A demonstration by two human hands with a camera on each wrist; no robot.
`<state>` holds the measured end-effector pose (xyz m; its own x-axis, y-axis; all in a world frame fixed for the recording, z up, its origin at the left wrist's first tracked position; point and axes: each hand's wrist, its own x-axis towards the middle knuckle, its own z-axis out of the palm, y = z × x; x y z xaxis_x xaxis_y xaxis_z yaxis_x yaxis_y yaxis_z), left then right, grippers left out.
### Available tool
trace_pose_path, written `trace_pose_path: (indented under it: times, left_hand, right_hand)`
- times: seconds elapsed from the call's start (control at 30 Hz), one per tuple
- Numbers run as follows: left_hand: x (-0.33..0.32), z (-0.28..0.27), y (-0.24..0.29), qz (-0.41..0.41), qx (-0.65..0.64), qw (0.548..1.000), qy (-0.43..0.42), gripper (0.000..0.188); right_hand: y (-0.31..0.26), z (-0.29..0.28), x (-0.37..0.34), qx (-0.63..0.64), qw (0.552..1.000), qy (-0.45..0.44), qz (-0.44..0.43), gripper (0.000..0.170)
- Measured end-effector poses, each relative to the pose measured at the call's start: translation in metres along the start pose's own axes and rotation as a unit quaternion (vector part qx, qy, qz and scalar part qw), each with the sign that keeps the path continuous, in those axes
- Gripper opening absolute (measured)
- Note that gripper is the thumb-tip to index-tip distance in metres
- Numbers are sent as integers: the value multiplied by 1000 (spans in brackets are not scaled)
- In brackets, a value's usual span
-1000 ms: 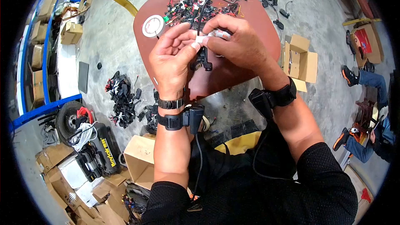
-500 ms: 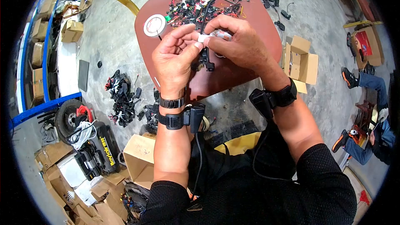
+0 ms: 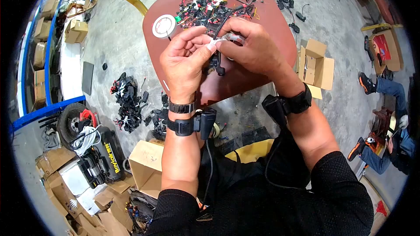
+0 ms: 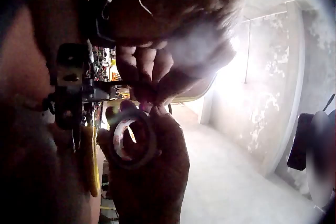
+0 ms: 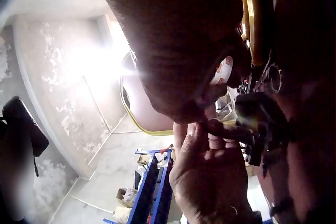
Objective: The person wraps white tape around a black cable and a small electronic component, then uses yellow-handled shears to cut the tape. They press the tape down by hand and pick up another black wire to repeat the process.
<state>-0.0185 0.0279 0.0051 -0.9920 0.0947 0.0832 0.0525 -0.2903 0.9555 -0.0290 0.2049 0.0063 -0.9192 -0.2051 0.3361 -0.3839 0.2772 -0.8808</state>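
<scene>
Thumb and fingertips of the left hand (image 3: 186, 63) pinch a white tape strip (image 3: 214, 42) against a black cable (image 3: 222, 22). Close beside it, the right hand (image 3: 253, 46) pinches the other side and holds a clear tape roll (image 3: 235, 38) against its palm. Below the fingers hangs a black connector part (image 3: 218, 67). The left wrist view shows the roll (image 4: 152, 140) on the right hand (image 4: 163, 171), fingertips meeting the left hand's. The left hand (image 5: 210, 182) is beneath the right hand (image 5: 178, 50) in the right wrist view, where the connector (image 5: 254, 124) is dark.
On the red-brown table (image 3: 155, 52) lie a pile of small connectors and wires (image 3: 201, 11) and a white roll (image 3: 164, 26). Open cardboard boxes (image 3: 323, 72) and black part heaps (image 3: 129, 105) sit on the floor. A seated person's legs (image 3: 391, 89) show at right.
The cable's upper end has swung right, and the connector has turned slightly. The tape strip lies closer around the cable between the fingertips. Both hands stay nearly in place.
</scene>
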Motion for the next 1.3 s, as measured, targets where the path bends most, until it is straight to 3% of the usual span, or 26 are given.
trace_pose_path:
  times: [0.27, 0.8, 1.3]
  left_hand:
    - [-1, 9, 5, 25, -4, 998, 55, 41]
    - [3, 3, -3, 5, -75, 997, 22, 33]
    - [3, 3, -10, -10, -86, 996, 12, 28]
  right_hand:
    - [-2, -2, 2, -40, 997, 42, -44, 13]
    - [-3, -2, -2, 29, 999, 1, 38, 21]
    - [4, 4, -7, 53, 998, 38, 14, 19]
